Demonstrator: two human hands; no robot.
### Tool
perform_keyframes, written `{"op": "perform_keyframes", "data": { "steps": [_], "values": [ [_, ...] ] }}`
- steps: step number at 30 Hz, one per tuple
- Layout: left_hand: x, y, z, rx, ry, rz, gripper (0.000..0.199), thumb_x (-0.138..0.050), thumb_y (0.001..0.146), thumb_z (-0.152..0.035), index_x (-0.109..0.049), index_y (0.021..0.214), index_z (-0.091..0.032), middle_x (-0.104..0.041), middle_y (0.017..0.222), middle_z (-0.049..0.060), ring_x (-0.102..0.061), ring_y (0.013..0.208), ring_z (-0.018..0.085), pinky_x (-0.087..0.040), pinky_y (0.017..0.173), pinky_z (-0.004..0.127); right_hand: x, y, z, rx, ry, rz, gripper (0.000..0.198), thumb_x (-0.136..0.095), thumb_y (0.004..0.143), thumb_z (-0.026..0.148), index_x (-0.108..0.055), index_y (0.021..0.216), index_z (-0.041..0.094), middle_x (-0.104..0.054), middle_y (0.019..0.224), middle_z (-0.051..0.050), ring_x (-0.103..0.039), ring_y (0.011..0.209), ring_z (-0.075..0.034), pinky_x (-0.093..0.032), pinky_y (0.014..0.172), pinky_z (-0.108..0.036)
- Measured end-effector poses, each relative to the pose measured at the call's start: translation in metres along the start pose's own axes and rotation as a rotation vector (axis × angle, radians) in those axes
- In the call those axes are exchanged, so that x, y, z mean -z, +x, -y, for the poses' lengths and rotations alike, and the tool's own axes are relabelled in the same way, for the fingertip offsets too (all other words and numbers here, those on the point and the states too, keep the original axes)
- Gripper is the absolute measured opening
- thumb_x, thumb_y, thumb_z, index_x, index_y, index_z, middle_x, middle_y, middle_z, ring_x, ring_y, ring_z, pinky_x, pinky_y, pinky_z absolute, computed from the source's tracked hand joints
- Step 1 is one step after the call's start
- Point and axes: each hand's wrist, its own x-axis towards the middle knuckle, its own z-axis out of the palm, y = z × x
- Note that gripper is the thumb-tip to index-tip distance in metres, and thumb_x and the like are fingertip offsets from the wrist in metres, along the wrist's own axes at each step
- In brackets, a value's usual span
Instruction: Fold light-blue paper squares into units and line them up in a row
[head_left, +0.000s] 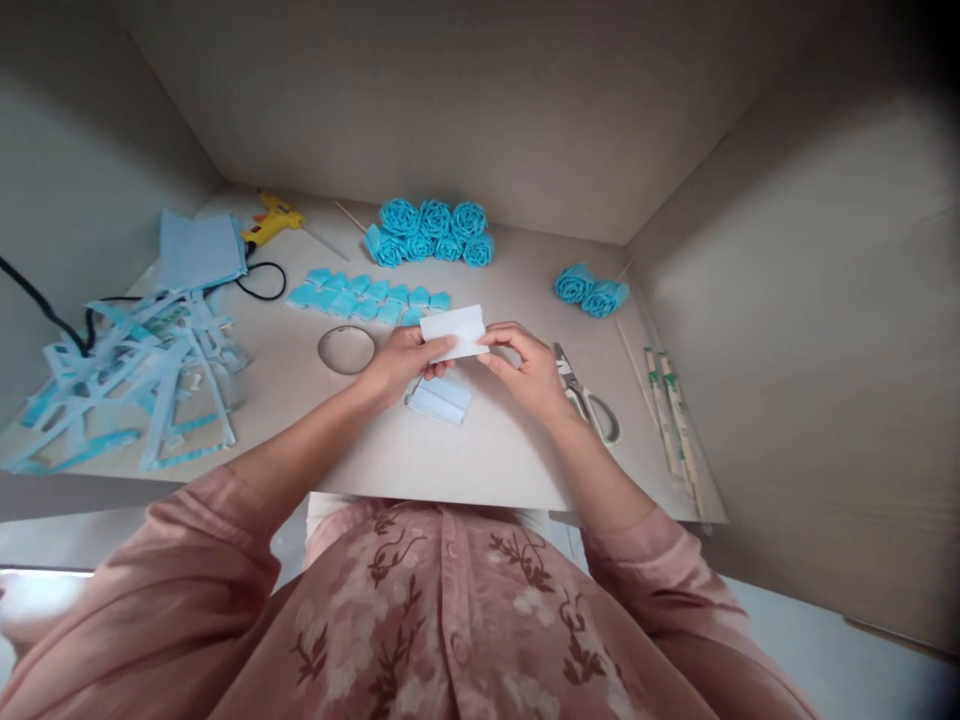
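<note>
Between both hands I hold a small pale rectangle (pixel 459 326), which looks like folded paper, above the middle of the table. My left hand (pixel 409 357) grips its left part, thumb on top and fingers beneath. At its right edge, my right hand (pixel 521 362) pinches it between thumb and fingers. Just below lies a pale blue folded piece (pixel 440 400) on the tabletop. A roll of tape or ring (pixel 346 350) lies left of my left hand. Scissors (pixel 589 397) with pale handles rest to the right of my right hand.
Blue paper roses (pixel 435 230) cluster at the back, with two more roses (pixel 590 290) at right. Blue petal pieces (pixel 367 296) lie in rows. A yellow glue gun (pixel 274 220), stacked blue sheets (pixel 201 250) and scrap strips (pixel 161 370) occupy the left; wooden sticks (pixel 671 415) the right.
</note>
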Motion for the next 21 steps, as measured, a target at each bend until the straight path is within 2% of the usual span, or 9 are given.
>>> {"op": "perform_keyframes", "data": {
  "steps": [3,10,15,18,21],
  "values": [
    [-0.0014,-0.0006,0.0028,-0.019,0.046,0.034,0.034,-0.078,0.076,-0.044,-0.069,0.075,-0.012,-0.066,0.066,0.003,-0.054,0.053,0.008,-0.037,0.05,0.023,-0.0018,-0.0005,-0.0011,-0.06,0.009,-0.03,0.01,-0.067,0.088,0.034,-0.067,0.087,0.023,-0.073,0.097,-0.004,-0.068,0.095,-0.019,-0.052,0.093,-0.036],
    [-0.0028,-0.0023,0.0023,-0.048,0.112,0.032,0.037,-0.076,0.077,-0.048,-0.07,0.072,-0.012,-0.066,0.065,0.004,-0.053,0.054,0.009,-0.039,0.051,0.023,-0.0059,-0.0025,-0.0021,-0.141,0.063,-0.076,0.014,-0.066,0.086,0.037,-0.066,0.087,0.023,-0.074,0.091,-0.002,-0.068,0.088,-0.018,-0.052,0.089,-0.034],
    [-0.004,-0.0012,0.0022,-0.033,0.101,0.059,0.05,-0.066,0.082,-0.061,-0.07,0.073,-0.012,-0.067,0.069,0.007,-0.055,0.056,0.011,-0.042,0.051,0.024,-0.0053,-0.0014,0.0015,-0.195,0.029,-0.107,0.013,-0.064,0.084,0.036,-0.065,0.086,0.023,-0.074,0.089,-0.002,-0.067,0.086,-0.017,-0.052,0.088,-0.033],
    [-0.0041,-0.0017,0.0012,-0.038,0.141,0.068,0.051,-0.068,0.079,-0.063,-0.07,0.074,-0.012,-0.065,0.068,0.006,-0.055,0.056,0.01,-0.041,0.051,0.023,-0.0055,-0.0008,0.0002,-0.194,0.042,-0.119,0.012,-0.064,0.083,0.035,-0.065,0.088,0.023,-0.073,0.091,-0.001,-0.066,0.085,-0.016,-0.052,0.086,-0.032],
    [-0.0046,-0.0026,0.0,-0.037,0.209,0.034,0.043,-0.077,0.073,-0.054,-0.07,0.075,-0.011,-0.061,0.063,0.002,-0.05,0.052,0.009,-0.039,0.05,0.023,-0.0066,-0.0005,-0.0029,-0.197,0.059,-0.132,0.014,-0.064,0.083,0.035,-0.064,0.092,0.023,-0.071,0.091,-0.002,-0.065,0.085,-0.016,-0.052,0.085,-0.032]
  ]
}}
